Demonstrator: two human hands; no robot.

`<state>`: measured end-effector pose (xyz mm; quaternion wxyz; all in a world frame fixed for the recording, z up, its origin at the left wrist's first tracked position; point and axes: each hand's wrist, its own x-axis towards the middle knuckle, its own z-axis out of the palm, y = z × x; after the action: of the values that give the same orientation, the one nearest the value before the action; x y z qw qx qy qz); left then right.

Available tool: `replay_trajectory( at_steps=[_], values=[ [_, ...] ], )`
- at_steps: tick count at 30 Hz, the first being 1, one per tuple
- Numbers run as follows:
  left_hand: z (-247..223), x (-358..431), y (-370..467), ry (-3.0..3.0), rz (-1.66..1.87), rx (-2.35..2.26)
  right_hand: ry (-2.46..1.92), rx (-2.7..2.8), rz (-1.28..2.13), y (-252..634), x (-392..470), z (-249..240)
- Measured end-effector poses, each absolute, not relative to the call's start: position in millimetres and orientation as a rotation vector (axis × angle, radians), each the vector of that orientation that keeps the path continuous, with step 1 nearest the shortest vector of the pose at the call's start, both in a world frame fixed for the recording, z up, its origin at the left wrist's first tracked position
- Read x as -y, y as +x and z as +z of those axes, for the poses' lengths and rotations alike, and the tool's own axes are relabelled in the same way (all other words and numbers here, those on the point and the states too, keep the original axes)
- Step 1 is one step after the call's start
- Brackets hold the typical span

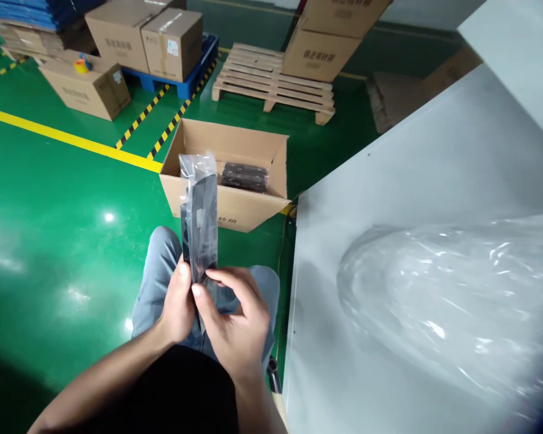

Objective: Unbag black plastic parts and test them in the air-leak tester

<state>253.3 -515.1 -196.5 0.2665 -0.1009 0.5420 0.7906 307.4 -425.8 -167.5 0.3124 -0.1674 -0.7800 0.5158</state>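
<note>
Above my lap I hold a long dark flat part [203,217] inside a clear plastic bag [199,164], stood nearly upright. My left hand [180,301] is closed round its lower left side, thumb on the front. With thumb and forefinger, my right hand [238,319] pinches the bag near its lower end. The exact kind of part cannot be made out through the film. Just beyond stands an open cardboard box [257,208], with dark plastic-wrapped pieces [244,176] lying in it.
At my right is a grey-white table [326,229] bearing a heap of clear plastic bags [457,301]. Farther off are a wooden pallet [271,81] with stacked cartons [321,54], a blue pallet [185,87] with boxes, and a carton [85,90] topped by yellow tape [81,64].
</note>
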Motion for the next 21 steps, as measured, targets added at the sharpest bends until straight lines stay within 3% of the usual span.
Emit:
replay_trajectory(
  at_steps=[21],
  values=[
    [-203.9,523.8,248.5,0.120,2.061,-1.838,-0.505,2.034,1.272,305.3,424.4,-165.1]
  ],
)
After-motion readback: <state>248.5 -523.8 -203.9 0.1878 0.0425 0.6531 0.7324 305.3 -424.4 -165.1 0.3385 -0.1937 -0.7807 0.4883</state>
